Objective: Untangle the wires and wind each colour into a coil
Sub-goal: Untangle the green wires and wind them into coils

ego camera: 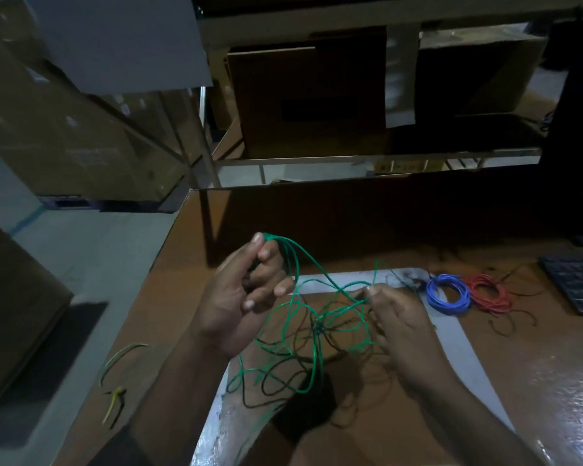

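While the brown desk (169, 297) with its shiny plastic sheet carries everything, you're clearly mid-way: the wound blue wire coil (448, 294) and the looser red wire coil (488, 292) already sit side by side at the far right, near a dark keyboard (576, 284). So I'd say you're on the green step now.

The thin green plastic-coated wire (313, 334) hangs between your hands above the desk, snarled with a thin black wire (293, 403) that trails onto the surface below. Its run goes roughly left-high to right-low, from a bunch of loops down into the knot.

Your left hand (239, 294) has its fingers curled round those green loops up top. Your right hand (398, 327) pinches a green strand at its fingertips.

Next move, I reckon: tease the green free of the black at that knot before winding more.
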Tool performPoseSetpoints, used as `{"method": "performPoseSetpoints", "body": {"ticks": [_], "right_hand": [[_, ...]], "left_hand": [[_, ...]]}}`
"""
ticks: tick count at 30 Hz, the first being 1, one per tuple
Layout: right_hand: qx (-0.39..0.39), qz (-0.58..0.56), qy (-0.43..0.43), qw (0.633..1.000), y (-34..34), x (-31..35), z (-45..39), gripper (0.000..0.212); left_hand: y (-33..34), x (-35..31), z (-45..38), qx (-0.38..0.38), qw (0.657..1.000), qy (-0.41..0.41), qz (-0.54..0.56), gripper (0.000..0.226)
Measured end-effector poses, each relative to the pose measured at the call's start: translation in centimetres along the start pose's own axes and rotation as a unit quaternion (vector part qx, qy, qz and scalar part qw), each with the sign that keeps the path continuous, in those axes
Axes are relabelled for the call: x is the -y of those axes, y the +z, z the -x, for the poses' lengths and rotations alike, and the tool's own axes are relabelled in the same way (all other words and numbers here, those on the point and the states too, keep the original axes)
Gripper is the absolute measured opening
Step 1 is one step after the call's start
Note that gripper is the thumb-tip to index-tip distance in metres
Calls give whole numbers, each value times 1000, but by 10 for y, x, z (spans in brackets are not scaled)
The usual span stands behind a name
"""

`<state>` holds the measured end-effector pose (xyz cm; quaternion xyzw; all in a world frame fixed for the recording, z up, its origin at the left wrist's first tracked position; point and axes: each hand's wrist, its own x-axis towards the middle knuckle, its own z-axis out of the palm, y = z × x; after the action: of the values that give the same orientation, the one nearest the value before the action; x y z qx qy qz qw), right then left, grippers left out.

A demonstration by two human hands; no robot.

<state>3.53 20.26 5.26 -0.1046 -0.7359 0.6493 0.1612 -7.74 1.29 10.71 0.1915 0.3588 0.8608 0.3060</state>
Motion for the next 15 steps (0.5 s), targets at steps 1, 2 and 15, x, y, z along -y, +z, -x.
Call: {"method": "performPoseSetpoints", "body": {"ticks": [1,2,15], "right_hand": [[-8,-38,12,999,0,3,2,32],[-22,-68,13,997,-2,3,3,30],[-120,-81,-54,988,-10,1,1,16]], "left_hand": [[-3,-1,-2,-14,1000,5,15,37],[-8,-2,-5,-29,999,9,35,37],[-18,12,-23,-141,989,32,-20,32]]}}
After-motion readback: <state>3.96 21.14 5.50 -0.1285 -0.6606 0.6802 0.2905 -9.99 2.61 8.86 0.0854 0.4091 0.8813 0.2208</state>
